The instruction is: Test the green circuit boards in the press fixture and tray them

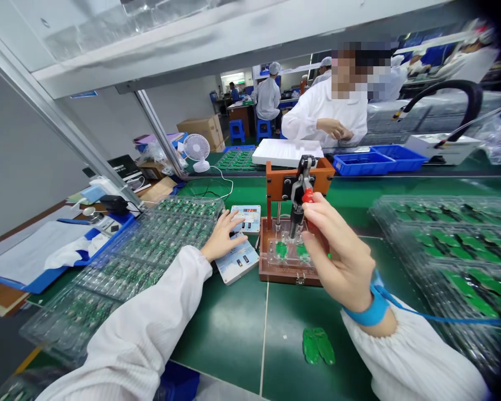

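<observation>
My right hand (338,253) is closed on the red handle (308,196) of a toggle clamp (301,184). The clamp is mounted on a brown test fixture (290,272), and its plunger points down at a clear plate with green circuit boards (281,250) beneath it. My left hand (223,234) lies with fingers spread over two white electronic boxes (239,259) beside the fixture; the rear box (250,214) shows a red digital readout. Whether the fingers press a button I cannot tell. On the mat in front lies a pair of green circuit boards (318,346).
Clear trays of boards (150,262) are at left, and stacked trays of green boards (455,239) at right. A small white fan (197,150) and blue bins (363,162) stand behind. A person in white (325,111) sits opposite. A blue strap (369,306) circles my right wrist.
</observation>
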The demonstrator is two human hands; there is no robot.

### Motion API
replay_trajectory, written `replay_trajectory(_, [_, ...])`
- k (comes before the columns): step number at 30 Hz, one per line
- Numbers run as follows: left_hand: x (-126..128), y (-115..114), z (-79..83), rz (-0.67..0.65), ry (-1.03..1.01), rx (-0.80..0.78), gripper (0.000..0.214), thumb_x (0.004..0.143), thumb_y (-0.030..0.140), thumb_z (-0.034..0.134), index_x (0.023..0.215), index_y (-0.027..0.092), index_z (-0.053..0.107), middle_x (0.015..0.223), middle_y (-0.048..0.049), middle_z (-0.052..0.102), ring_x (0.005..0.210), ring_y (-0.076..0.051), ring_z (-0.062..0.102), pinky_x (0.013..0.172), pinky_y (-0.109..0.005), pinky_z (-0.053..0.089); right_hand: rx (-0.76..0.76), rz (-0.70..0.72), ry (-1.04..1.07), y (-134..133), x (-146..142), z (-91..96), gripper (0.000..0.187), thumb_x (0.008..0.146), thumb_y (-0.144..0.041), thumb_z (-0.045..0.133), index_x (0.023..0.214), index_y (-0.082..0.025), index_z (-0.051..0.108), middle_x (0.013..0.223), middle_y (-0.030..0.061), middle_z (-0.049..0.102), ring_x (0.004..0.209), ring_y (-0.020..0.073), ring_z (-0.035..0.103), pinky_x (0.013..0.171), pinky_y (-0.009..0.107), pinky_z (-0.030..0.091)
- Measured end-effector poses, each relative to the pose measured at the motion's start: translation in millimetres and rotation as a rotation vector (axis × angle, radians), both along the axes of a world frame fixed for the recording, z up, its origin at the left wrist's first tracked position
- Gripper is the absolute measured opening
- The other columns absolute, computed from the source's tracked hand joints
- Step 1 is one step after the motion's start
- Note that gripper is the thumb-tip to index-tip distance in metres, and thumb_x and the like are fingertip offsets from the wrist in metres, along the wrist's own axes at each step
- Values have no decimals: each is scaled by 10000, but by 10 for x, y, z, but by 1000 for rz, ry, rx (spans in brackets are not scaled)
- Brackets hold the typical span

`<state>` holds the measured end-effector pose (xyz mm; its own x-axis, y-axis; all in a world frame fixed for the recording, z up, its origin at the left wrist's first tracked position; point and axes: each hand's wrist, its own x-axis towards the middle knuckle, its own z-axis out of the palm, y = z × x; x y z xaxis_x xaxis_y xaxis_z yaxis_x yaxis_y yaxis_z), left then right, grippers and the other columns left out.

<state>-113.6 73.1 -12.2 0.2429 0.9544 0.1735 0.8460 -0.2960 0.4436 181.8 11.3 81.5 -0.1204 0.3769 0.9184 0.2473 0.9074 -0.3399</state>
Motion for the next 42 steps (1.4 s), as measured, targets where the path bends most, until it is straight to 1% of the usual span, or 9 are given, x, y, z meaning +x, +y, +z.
replay_trajectory(2, [-18, 30, 110, -69, 145, -155, 876, 838, 615, 721, 1569, 233, 429, 1730, -87, 95, 1590, -398, -23, 1277, -601, 121, -33, 49, 15, 1, 8, -28, 714, 900, 54, 594, 1504, -317, 511, 1519, -18, 568, 1466, 261, 480, 1241, 487, 438])
replay_trajectory(4, [-15, 69, 203, -129, 280, -280, 1075, 767, 717, 740, 1626, 236, 308, 1730, -95, 1, 1579, -418, -87, 1271, -608, 87, -55, 79, 17, 3, 18, -48, 713, 905, 44, 592, 1513, -316, 499, 1536, -19, 548, 1483, 266, 456, 1252, 498, 417])
replay_trajectory(8, [35, 152, 308, -194, 473, -387, 1207, 715, 821, 700, 1648, 223, 222, 1722, -107, -79, 1568, -430, -127, 1263, -607, 63, -45, 90, -2, 10, 33, -44, 712, 906, 42, 591, 1511, -324, 501, 1502, -19, 581, 1464, 261, 483, 1234, 490, 442])
replay_trajectory(14, [85, 193, 340, -228, 559, -413, 1236, 699, 824, 704, 1646, 188, 227, 1721, -128, -61, 1569, -439, -103, 1261, -606, 75, -37, 77, 8, 19, 23, -13, 707, 906, 30, 592, 1512, -323, 503, 1462, -1, 615, 1438, 277, 514, 1213, 512, 462])
replay_trajectory(21, [63, 215, 259, -246, 502, -390, 1203, 689, 809, 722, 1635, 217, 274, 1722, -129, -11, 1568, -460, -72, 1241, -650, 106, -21, 61, 3, 10, 13, -7, 690, 915, 11, 579, 1519, -312, 496, 1466, 30, 613, 1441, 316, 507, 1184, 565, 484])
replay_trajectory(26, [-59, 174, 311, -221, 414, -341, 1238, 698, 829, 704, 1652, 217, 206, 1721, -139, -30, 1566, -466, -62, 1249, -627, 120, -3, 58, -3, 20, 13, -6, 698, 914, 13, 581, 1525, -313, 488, 1465, 34, 613, 1442, 317, 506, 1178, 568, 489])
replay_trajectory(31, [-150, 129, 334, -209, 435, -381, 1203, 686, 812, 726, 1635, 229, 271, 1719, -138, 17, 1557, -502, -14, 1226, -668, 152, -12, 62, -6, 29, 21, -15, 714, 904, 24, 586, 1527, -309, 484, 1471, 35, 604, 1455, 308, 491, 1199, 562, 467])
replay_trajectory(37, [-129, 148, 289, -213, 476, -413, 1228, 695, 794, 733, 1645, 197, 234, 1714, -150, -17, 1561, -482, -38, 1241, -645, 128, 0, 40, -14, 20, 18, -23, 700, 917, 1, 580, 1535, -312, 473, 1473, 40, 605, 1449, 327, 495, 1178, 582, 484])
replay_trajectory(42, [-147, 170, 278, -237, 466, -411, 1265, 658, 830, 730, 1640, 193, 251, 1711, -163, 12, 1559, -486, -27, 1235, -657, 137, 1, 40, -18, 8, 18, -24, 701, 911, 3, 586, 1532, -305, 478, 1469, 47, 607, 1455, 330, 487, 1180, 590, 478])
